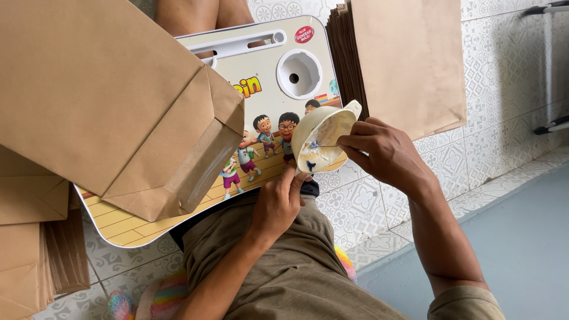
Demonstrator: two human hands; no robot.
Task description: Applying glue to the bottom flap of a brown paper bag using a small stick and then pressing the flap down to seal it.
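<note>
My left hand [278, 204] holds a small cream plastic cup [320, 137] from below, tilted so its glue-smeared inside faces me. My right hand [379, 151] grips the cup's right side, its fingers pinching a thin stick that reaches into the cup. Both hands hover over the near right corner of a small lap table [278, 101] printed with cartoon children. A folded brown paper bag [118, 106] lies on the table's left part, its bottom flap toward me.
A stack of brown paper bags [409, 59] stands at the table's far right. More bags [29, 249] pile at the left. The floor is patterned tile [510, 89]. Someone's bare legs [201, 15] show beyond the table. A round cup hole [298, 73] pierces the table.
</note>
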